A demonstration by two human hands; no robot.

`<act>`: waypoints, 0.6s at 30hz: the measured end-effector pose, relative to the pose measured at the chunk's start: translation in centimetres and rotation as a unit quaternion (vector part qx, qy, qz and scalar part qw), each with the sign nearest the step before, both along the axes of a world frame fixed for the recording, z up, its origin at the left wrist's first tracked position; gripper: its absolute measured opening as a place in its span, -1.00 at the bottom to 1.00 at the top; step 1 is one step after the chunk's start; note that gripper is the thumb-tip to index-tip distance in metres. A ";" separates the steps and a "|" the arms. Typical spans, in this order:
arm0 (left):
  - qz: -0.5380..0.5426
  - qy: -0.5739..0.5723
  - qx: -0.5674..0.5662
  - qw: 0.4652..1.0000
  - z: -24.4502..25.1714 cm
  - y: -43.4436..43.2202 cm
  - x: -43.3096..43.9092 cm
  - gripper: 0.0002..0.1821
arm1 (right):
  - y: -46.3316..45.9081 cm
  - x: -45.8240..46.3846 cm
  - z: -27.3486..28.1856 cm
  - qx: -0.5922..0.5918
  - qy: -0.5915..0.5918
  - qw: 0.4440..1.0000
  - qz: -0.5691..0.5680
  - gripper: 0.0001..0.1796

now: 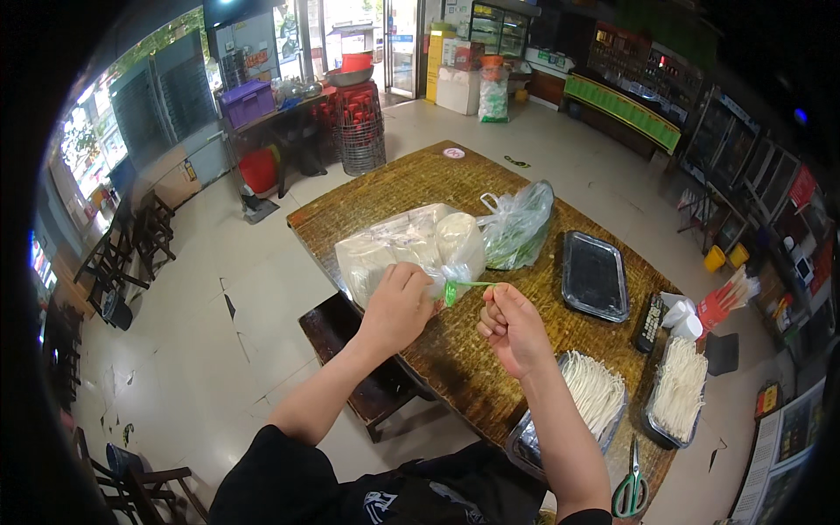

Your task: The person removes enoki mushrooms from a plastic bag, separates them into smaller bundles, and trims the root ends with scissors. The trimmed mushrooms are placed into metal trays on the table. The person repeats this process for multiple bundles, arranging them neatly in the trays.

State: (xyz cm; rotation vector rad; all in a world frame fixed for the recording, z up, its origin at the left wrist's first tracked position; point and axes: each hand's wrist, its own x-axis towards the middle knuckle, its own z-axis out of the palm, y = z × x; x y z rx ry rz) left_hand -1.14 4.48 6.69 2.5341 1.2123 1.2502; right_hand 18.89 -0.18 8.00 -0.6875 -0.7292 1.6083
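Note:
A large clear plastic bag [407, 243] packed with pale, rounded bundles lies on the wooden table [367, 190]. Its neck is gathered, and a green tie [451, 293] is wrapped around it. My left hand [400, 298] grips the bag beside the neck, its fingertips partly hidden. Between thumb and forefinger, my right hand [515, 321] pinches the free end of the green tie, which is stretched straight from the neck. Just behind the bag sits a knotted translucent bag [522, 226] with green vegetables inside.
Right of my hands lie a black plastic tray [595, 275], a remote control [650, 321] and green-handled scissors [631, 485]. Two trays hold pale thin strands, the near ones [594, 394] beside my right forearm, the others [679, 390] by the table's edge. A dark wooden bench [335, 335] stands at left.

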 end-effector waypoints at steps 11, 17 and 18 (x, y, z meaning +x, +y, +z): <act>0.097 -0.030 -0.063 0.993 -1.9 -1.9 3.0 -0.78 | 0.9 2.5 -1.6 -0.023 -0.344 0.939 0.000 -0.81; -0.015 -0.037 -0.244 0.969 -1.5 -4.5 2.4 -0.74 | 1.8 0.3 -2.3 0.367 -0.682 0.622 -0.116 -0.15; -0.032 -0.021 -0.227 0.973 -1.2 -4.8 2.3 -0.70 | 2.3 -0.4 -2.6 0.390 -0.643 0.646 -0.132 -0.21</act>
